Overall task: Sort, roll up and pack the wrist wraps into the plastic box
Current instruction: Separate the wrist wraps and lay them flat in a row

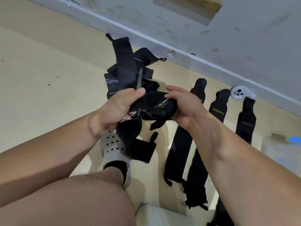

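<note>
Two hands are on one tangled wrist wrap bundle [156, 103], held up over the floor [48, 70]. The left hand [114, 110] has its fingers and thumb clamped round the left end, and the right hand [184, 105] has its fingers curled over the right end, with both forearms reaching in from below. I count three straight wraps [217, 110] lying side by side on the right, one loose heap [125, 66] by the wall [211, 38], and one blurry plastic box [280, 152] at the right edge.
</note>
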